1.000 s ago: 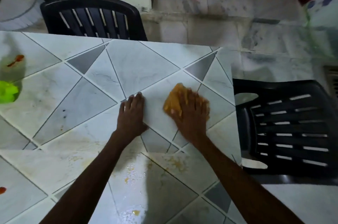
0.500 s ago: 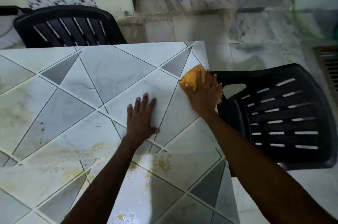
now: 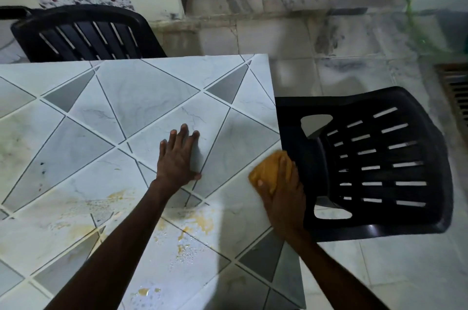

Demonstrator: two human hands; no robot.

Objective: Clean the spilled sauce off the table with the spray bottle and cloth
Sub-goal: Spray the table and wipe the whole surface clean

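An orange cloth (image 3: 266, 170) lies bunched at the right edge of the tiled table (image 3: 141, 97). My right hand (image 3: 282, 198) lies over it, fingers draped across the top and thumb tucked against its left side, holding it down on the surface. My left hand (image 3: 178, 157) rests flat on the table to the left, fingers straight and spread, holding nothing. Yellowish sauce smears (image 3: 200, 221) and wet droplets mark the tiles nearer to me, with more sauce staining (image 3: 83, 206) further left. The spray bottle is out of view.
A black plastic chair (image 3: 379, 157) stands tight against the table's right edge, beside the cloth. A second black chair (image 3: 83, 33) sits at the far side. Marble floor (image 3: 329, 76) lies beyond the table's corner.
My right hand swept the cloth from the table's middle out to the right edge, then back toward me along it. My left hand stayed flat on the tiles. The view shifted right.
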